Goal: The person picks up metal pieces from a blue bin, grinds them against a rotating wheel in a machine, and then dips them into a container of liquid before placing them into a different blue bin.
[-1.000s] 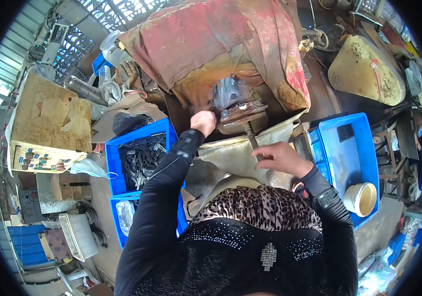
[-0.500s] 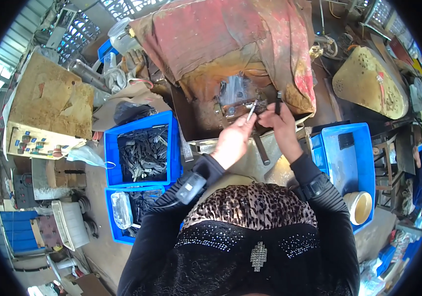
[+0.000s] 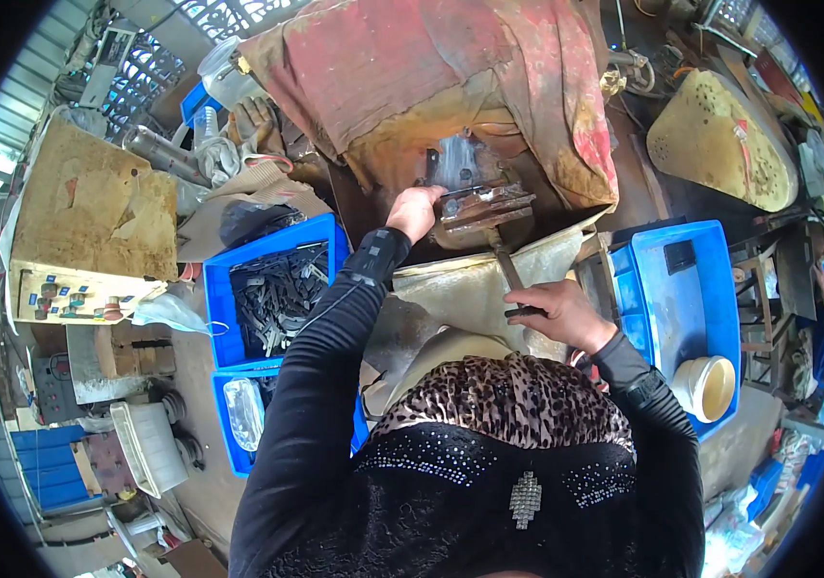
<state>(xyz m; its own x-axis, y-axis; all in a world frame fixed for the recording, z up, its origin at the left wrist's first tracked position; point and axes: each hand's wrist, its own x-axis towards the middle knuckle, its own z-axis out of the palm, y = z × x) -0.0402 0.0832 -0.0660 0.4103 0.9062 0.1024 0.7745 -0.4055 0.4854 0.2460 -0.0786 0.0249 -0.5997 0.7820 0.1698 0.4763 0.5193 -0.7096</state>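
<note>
My left hand is closed at the left end of a rusty metal clamp; whatever its fingertips pinch is too small to make out. From the clamp a brown handle bar slopes toward me. Beside the bar's near end is my right hand, closed on a short dark strip. Whether its fingers also touch the bar I cannot tell. Behind the clamp stands a grey-white metal block, under a stained red cloth cover.
On my left, a blue bin holds many dark strips; a second blue bin carries a clear plastic box. At right, another blue bin contains a cream tub. A yellowed control box stands far left.
My left hand has moved left to the clamp's end, and the light piece it held no longer shows. My right hand has come down toward me beside the handle bar, still with the dark strip.
</note>
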